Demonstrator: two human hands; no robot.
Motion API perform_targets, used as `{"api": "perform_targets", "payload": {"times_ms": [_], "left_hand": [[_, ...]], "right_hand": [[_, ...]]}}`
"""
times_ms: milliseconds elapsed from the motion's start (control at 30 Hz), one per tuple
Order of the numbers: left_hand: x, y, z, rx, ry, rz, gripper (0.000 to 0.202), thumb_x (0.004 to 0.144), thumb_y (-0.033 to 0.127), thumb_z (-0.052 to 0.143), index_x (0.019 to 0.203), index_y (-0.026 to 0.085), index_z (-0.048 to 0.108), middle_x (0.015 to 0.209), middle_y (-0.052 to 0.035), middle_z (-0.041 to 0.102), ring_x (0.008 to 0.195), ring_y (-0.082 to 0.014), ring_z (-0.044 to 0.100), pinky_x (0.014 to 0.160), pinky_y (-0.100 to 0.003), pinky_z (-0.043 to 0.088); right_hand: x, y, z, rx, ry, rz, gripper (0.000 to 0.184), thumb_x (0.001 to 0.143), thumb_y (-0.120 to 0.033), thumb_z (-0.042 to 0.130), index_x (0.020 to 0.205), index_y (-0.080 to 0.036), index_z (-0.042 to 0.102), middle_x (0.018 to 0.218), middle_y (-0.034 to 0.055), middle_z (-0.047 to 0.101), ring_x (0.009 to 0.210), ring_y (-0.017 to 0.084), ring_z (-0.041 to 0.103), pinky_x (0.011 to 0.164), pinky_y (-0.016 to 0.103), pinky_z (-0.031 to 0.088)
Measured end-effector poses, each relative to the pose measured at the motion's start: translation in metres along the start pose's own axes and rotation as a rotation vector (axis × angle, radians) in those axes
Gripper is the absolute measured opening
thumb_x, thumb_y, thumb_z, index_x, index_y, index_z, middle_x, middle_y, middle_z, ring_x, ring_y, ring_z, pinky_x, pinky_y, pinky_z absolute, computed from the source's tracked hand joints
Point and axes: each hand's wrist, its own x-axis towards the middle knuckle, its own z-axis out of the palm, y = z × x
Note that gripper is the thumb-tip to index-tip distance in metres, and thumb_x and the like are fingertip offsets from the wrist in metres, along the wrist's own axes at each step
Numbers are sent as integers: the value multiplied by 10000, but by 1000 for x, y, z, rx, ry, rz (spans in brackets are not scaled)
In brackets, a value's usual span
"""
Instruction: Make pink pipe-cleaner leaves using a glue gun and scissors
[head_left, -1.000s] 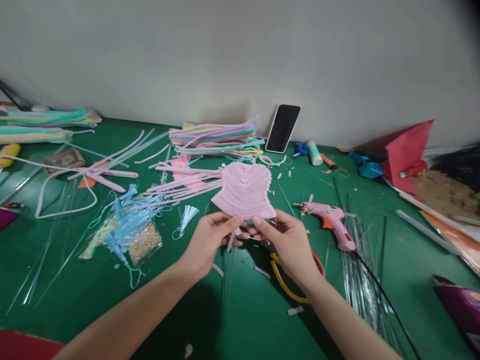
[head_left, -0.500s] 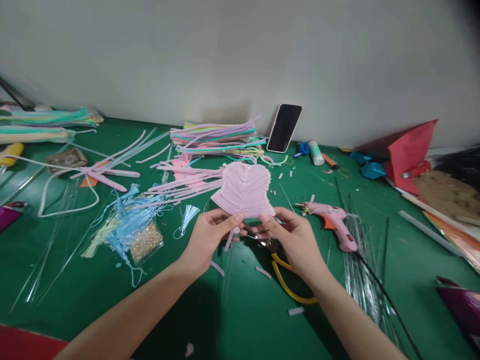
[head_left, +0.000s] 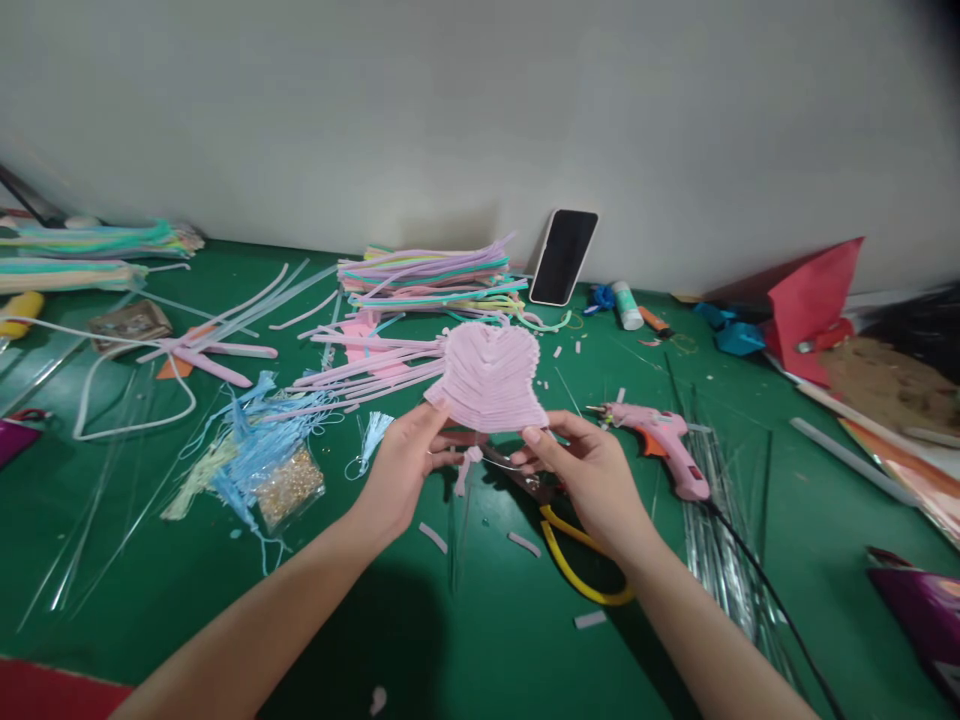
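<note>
A pale pink piece built of pipe cleaners laid in close V-shaped rows (head_left: pixel 491 380) is held up flat over the table. My left hand (head_left: pixel 409 450) pinches its lower left corner between thumb and fingers. At the lower right corner, my right hand (head_left: pixel 577 460) grips it the same way, thumb on top. Below the piece lie yellow-handled scissors or cutters (head_left: pixel 562 570), partly hidden by my right hand. A small pink knotted bit (head_left: pixel 469 468) shows between the hands. Loose pink pipe cleaners (head_left: pixel 360 370) lie behind, to the left.
A pink glue gun (head_left: pixel 664 435) with a black cord lies right, beside clear sticks (head_left: pixel 720 550). Blue tassels (head_left: pixel 255 430) and a bag of gold beads (head_left: pixel 292 487) are left. Behind stand a pipe-cleaner bundle (head_left: pixel 435 278) and a leaning phone (head_left: pixel 564 257). Pink snippets (head_left: pixel 523 543) dot the green table.
My left hand has shifted from the bottom edge to the lower left corner of the pink piece, uncovering the knotted bit below. My right hand keeps its hold.
</note>
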Motion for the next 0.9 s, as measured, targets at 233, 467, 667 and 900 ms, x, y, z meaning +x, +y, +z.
{"api": "perform_targets", "payload": {"times_ms": [233, 467, 667, 900], "left_hand": [[7, 0, -7, -108, 27, 25, 376, 799, 494, 643, 974, 163, 679, 992, -87, 730, 787, -181, 693, 645, -237, 538], [9, 7, -10, -262, -50, -115, 744, 870, 693, 271, 940, 91, 702, 851, -148, 738, 734, -234, 698, 645, -337, 578], [9, 8, -13, -150, -72, -124, 365, 854, 443, 583, 960, 116, 704, 825, -91, 743, 680, -189, 687, 609, -296, 587], [5, 5, -12, 43, -50, -134, 297, 767, 359, 716, 934, 113, 717, 808, -85, 743, 647, -148, 663, 600, -229, 553]], "right_hand": [[-3, 0, -3, -6, -138, 130, 370, 678, -348, 787, 992, -221, 637, 792, 15, 739, 671, 128, 662, 483, 175, 432], [-1, 5, -9, 18, -135, 48, 247, 742, -347, 739, 932, -207, 664, 618, -31, 649, 523, 79, 548, 488, 183, 414], [2, -1, -15, 55, -28, -14, 255, 689, -324, 774, 906, -211, 704, 596, -54, 549, 489, 62, 431, 423, 181, 322], [4, -19, -23, -163, 43, -90, 317, 736, -395, 717, 1009, -237, 684, 968, 36, 692, 743, 128, 600, 598, 232, 474]]}}
